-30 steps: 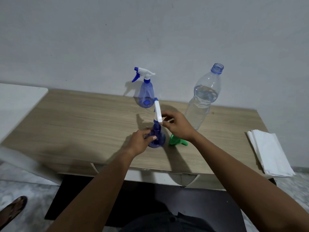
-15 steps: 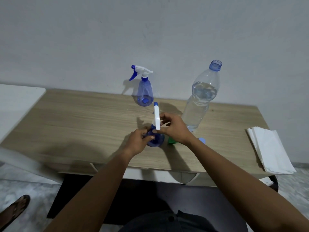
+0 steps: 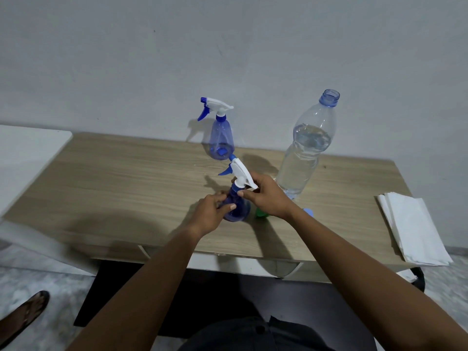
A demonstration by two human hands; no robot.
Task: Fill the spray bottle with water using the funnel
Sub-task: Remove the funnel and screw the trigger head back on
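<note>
A small blue spray bottle stands near the middle of the wooden table. My left hand grips its body. My right hand holds its white trigger head at the neck; the nozzle points away and to the left. Behind my right wrist a green funnel is mostly hidden. A large clear water bottle, uncapped and mostly full, stands to the right. Its light blue cap lies beside my right forearm.
A second blue spray bottle with a white trigger head stands at the back by the wall. A stack of white paper napkins lies at the table's right end. A white surface adjoins the table on the left. A sandalled foot shows on the floor.
The trigger head has turned under my right hand: it was seen edge-on, and its nozzle and trigger have swung round to the left. My left hand has stayed on the bottle's body.
</note>
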